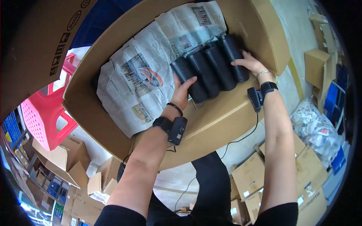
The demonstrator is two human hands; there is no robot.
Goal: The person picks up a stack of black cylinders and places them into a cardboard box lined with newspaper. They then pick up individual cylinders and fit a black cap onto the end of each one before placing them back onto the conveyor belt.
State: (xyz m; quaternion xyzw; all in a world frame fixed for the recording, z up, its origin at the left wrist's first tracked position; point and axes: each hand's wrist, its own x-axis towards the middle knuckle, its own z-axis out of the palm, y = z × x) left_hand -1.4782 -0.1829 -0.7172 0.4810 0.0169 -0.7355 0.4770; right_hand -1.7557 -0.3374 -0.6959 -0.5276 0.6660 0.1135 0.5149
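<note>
both hands down inside a big open cardboard box (241, 113), on a row of four black tubes (211, 67) lying side by side, touching, slanted, at the near right of the box floor. left hand (181, 92) clamped on the near end of the leftmost tubes, thumb up across the front, the other fingers tucked behind and out of sight. right hand (249, 63) laid flat over the rightmost tube, fingers stretched along it, not curled round. crumpled newspaper (145, 71) spread under and behind the tubes, covering most of the box floor. black bands with small devices on both wrists, a thin cable hanging from one. pink plastic stool (45, 116) left of the box, smaller cartons (256, 177) scattered on the floor below.
</note>
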